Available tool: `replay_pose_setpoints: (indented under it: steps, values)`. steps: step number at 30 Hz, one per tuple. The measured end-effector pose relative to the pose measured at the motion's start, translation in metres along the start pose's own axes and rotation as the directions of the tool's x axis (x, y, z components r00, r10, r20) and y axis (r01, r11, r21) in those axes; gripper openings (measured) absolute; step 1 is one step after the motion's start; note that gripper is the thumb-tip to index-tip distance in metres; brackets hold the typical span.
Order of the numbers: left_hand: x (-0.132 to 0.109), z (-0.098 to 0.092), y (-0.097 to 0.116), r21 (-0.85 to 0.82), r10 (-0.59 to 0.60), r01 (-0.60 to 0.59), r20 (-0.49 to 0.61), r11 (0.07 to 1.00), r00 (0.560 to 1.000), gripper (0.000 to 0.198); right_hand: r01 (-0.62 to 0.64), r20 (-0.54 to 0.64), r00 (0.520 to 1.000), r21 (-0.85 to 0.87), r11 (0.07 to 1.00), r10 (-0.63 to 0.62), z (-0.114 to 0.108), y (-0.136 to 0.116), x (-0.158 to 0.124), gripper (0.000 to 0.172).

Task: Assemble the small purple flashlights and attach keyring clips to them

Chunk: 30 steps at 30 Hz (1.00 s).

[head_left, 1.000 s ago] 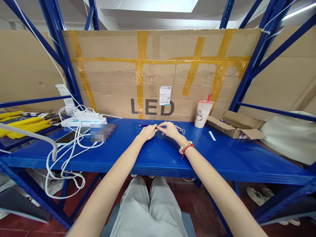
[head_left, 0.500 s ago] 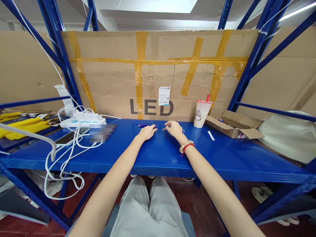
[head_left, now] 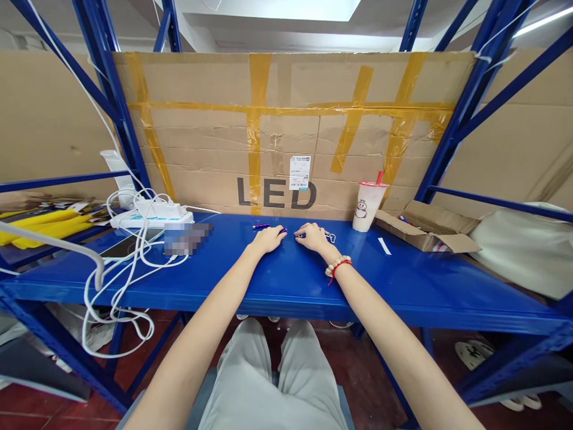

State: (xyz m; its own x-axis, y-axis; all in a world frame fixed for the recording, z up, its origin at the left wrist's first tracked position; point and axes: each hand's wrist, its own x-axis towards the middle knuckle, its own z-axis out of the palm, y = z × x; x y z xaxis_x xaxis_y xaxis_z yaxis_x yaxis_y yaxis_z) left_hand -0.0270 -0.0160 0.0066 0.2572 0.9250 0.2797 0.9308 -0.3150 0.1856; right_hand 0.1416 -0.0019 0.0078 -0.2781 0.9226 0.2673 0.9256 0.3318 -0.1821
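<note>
Both my hands rest far out on the blue shelf (head_left: 286, 280), a small gap between them. My left hand (head_left: 267, 239) is curled, with a small purple piece (head_left: 282, 230) at its fingertips. A thin purple pen-like stick (head_left: 260, 226) lies just behind it. My right hand (head_left: 312, 236), with a bead bracelet and a red string at the wrist, has its fingers pinched on a tiny part that I cannot make out. A metal ring or clip (head_left: 330, 237) lies right beside it.
A drink cup with a red straw (head_left: 367, 206), a paper slip (head_left: 384, 245) and an open cardboard box (head_left: 425, 226) stand to the right, then a white bag (head_left: 523, 245). To the left are a power strip (head_left: 152, 216), white cables, a phone (head_left: 128, 245) and yellow items (head_left: 45, 224). Taped cardboard closes the back.
One second ago my fingertips met in the middle. They then drew apart, and the right hand has since settled lower onto the shelf near the metal ring.
</note>
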Motion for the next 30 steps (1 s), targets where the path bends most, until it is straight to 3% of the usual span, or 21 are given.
replay_pose_setpoints:
  steps: [16,22,27,30]
  values:
    - [-0.0026,-0.0064,0.0031,0.02,0.01,-0.011,0.061,1.0,0.998,0.036,-0.033,-0.006,0.999,0.054,0.998,0.034,-0.0099,-0.0056,-0.0044,0.019]
    - [-0.001,-0.0054,0.0018,0.037,0.018,-0.02,0.067,0.999,0.998,0.038,-0.025,0.053,0.998,0.128,0.991,0.019,-0.0066,-0.0051,-0.0018,0.021]
    - [0.0006,-0.0036,0.0011,0.06,0.03,-0.034,0.068,0.998,0.997,0.04,0.029,-0.035,0.999,0.094,0.995,-0.026,-0.0043,-0.0035,-0.001,0.02]
    - [0.0006,-0.0034,0.0013,0.066,0.024,-0.028,0.067,0.997,0.997,0.039,0.045,-0.027,0.999,0.074,0.996,-0.043,-0.0062,-0.0031,-0.0013,0.015]
